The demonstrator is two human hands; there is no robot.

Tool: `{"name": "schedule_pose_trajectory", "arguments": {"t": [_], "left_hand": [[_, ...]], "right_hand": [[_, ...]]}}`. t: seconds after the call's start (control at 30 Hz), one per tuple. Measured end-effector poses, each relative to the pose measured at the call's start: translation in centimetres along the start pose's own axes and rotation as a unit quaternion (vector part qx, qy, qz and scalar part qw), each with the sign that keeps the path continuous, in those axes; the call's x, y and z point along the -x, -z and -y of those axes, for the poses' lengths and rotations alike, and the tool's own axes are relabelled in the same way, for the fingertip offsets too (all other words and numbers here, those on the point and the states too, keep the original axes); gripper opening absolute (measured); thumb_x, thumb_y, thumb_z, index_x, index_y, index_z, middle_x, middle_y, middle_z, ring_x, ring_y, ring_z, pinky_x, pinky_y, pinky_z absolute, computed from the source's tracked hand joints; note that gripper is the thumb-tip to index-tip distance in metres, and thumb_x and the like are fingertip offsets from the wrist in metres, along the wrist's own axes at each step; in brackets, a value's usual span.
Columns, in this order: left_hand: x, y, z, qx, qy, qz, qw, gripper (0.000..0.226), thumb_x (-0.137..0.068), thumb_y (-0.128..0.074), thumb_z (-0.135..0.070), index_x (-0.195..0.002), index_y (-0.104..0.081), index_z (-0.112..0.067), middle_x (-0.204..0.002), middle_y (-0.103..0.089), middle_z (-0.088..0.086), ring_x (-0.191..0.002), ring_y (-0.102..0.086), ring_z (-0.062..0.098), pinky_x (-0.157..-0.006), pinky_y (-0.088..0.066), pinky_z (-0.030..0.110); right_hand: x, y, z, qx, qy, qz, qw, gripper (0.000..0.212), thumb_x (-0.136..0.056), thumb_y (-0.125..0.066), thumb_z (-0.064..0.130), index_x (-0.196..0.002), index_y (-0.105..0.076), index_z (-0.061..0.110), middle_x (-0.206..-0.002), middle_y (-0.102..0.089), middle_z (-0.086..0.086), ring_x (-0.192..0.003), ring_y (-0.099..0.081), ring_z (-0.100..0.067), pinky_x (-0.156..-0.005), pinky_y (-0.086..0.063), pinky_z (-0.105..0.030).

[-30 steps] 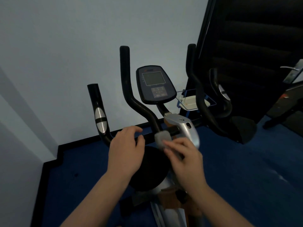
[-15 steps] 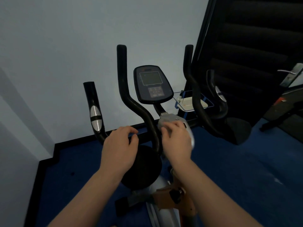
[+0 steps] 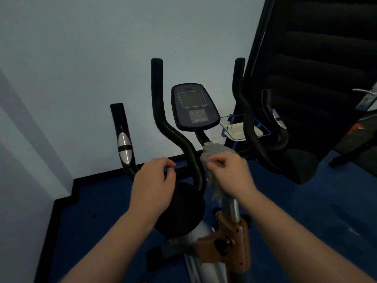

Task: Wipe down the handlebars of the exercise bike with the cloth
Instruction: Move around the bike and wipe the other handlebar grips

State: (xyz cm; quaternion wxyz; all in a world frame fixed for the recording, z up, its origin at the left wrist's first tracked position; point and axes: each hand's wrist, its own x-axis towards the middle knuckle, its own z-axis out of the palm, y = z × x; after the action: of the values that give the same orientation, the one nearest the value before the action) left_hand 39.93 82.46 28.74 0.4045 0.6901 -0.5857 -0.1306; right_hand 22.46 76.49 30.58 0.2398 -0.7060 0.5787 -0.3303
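Where fingers (image 3: 216, 160) curl: cloth (image 3: 212, 154).

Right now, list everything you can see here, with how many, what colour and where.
black exercise bike handlebars: one set, black, centre, before the wall
dark oval console: one, black with grey screen, between the upright bars
pale grey cloth: one, grey, on the bike's central stem
black round disc: one, black, below the handlebars
blue carpet floor: one, blue, underneath
left hand: one, fingers curled over the crossbar
right hand: one, holds the cloth
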Motion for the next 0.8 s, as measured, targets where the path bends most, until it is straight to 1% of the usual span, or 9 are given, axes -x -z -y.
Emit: {"name": "schedule_pose_trajectory", "arguments": {"t": [0.07, 0.13, 0.27, 0.33, 0.4, 0.53, 0.63, 0.7, 0.8], "left_hand": [[-0.1, 0.0, 0.1, 0.006, -0.003, -0.021, 1.0, 0.02, -0.093, -0.049, -0.02, -0.105, -0.064, -0.024, -0.099, -0.06, -0.012, -0.092, -0.053, 0.004, -0.079, -0.041, 0.024], [0.1, 0.1, -0.1, 0.055, 0.005, -0.066, 0.996, 0.022, -0.091, -0.049, -0.013, -0.102, -0.066, -0.023, -0.097, -0.061, -0.012, -0.091, -0.055, 0.003, -0.081, -0.044, 0.021], [1.9, 1.1, 0.5, 0.183, 0.004, -0.196, 0.963, 0.027, -0.09, -0.049, 0.001, -0.09, -0.064, -0.021, -0.09, -0.064, -0.01, -0.087, -0.06, 0.001, -0.075, -0.044, 0.008], [2.9, 1.8, 1.7, 0.17, -0.006, -0.201, 0.965, 0.029, -0.09, -0.051, 0.002, -0.093, -0.063, -0.024, -0.094, -0.063, -0.013, -0.092, -0.059, 0.002, -0.08, -0.045, 0.01], [3.0, 2.7, 3.2, 0.141, -0.012, -0.184, 0.973, 0.032, -0.089, -0.052, 0.001, -0.099, -0.063, -0.028, -0.1, -0.061, -0.019, -0.099, -0.056, -0.001, -0.083, -0.043, 0.012], [2.0, 4.7, 4.5, 0.103, -0.011, -0.171, 0.98, 0.035, -0.088, -0.052, -0.002, -0.102, -0.062, -0.032, -0.107, -0.059, -0.025, -0.104, -0.051, -0.006, -0.081, -0.039, 0.015], [1.5, 5.0, 5.3, 0.116, 0.004, -0.189, 0.975, 0.036, -0.087, -0.051, -0.003, -0.101, -0.062, -0.035, -0.106, -0.061, -0.024, -0.104, -0.051, -0.006, -0.078, -0.038, 0.014], [1.2, 4.5, 5.5, 0.122, 0.009, -0.187, 0.975, 0.035, -0.087, -0.052, -0.002, -0.101, -0.062, -0.032, -0.106, -0.061, -0.021, -0.102, -0.051, -0.004, -0.079, -0.04, 0.02], [0.6, 3.7, 5.7, 0.106, -0.006, -0.166, 0.981, 0.035, -0.086, -0.054, 0.0, -0.101, -0.062, -0.031, -0.109, -0.059, -0.019, -0.105, -0.046, -0.008, -0.087, -0.039, 0.017]], "right_hand": [[-1.0, 1.6, 0.8, -0.072, 0.035, -0.024, 0.997, 0.013, -0.087, -0.063, 0.023, -0.091, -0.072, 0.031, -0.092, -0.065, 0.018, -0.091, -0.059, 0.006, -0.076, -0.047, -0.018], [-1.8, 1.2, 2.5, -0.12, 0.125, -0.046, 0.984, 0.014, -0.088, -0.063, 0.022, -0.098, -0.072, 0.025, -0.098, -0.065, 0.012, -0.094, -0.058, 0.005, -0.084, -0.048, -0.017], [-1.4, -2.5, 3.8, 0.004, 0.26, 0.152, 0.953, 0.027, -0.095, -0.053, 0.021, -0.119, -0.065, 0.022, -0.119, -0.063, 0.005, -0.114, -0.052, -0.008, -0.111, -0.028, -0.028], [-1.6, -2.2, 2.6, 0.079, 0.297, 0.218, 0.926, 0.032, -0.097, -0.049, 0.024, -0.127, -0.058, 0.028, -0.13, -0.059, 0.011, -0.124, -0.046, -0.002, -0.117, -0.001, -0.027], [-2.5, -0.6, 1.8, 0.12, 0.334, 0.273, 0.894, 0.038, -0.096, -0.051, 0.025, -0.133, -0.052, 0.033, -0.138, -0.051, 0.017, -0.13, -0.038, 0.007, -0.118, 0.003, -0.025], [-3.6, -0.1, 2.4, 0.206, 0.368, 0.304, 0.854, 0.045, -0.091, -0.06, 0.027, -0.133, -0.051, 0.038, -0.138, -0.052, 0.017, -0.134, -0.039, -0.003, -0.119, -0.015, -0.028], [-2.9, -2.3, 4.1, 0.226, 0.312, 0.257, 0.886, 0.044, -0.088, -0.063, 0.034, -0.131, -0.053, 0.041, -0.125, -0.064, 0.005, -0.126, -0.049, -0.017, -0.1, -0.04, -0.029], [-2.8, -3.8, 5.3, 0.187, 0.29, 0.252, 0.904, 0.042, -0.087, -0.065, 0.034, -0.128, -0.057, 0.038, -0.118, -0.068, 0.004, -0.112, -0.059, -0.013, -0.086, -0.04, -0.019], [-2.9, -4.7, 6.6, 0.166, 0.256, 0.277, 0.911, 0.041, -0.083, -0.069, 0.034, -0.124, -0.062, 0.032, -0.118, -0.068, 0.008, -0.108, -0.06, -0.009, -0.086, -0.041, -0.017]]}}
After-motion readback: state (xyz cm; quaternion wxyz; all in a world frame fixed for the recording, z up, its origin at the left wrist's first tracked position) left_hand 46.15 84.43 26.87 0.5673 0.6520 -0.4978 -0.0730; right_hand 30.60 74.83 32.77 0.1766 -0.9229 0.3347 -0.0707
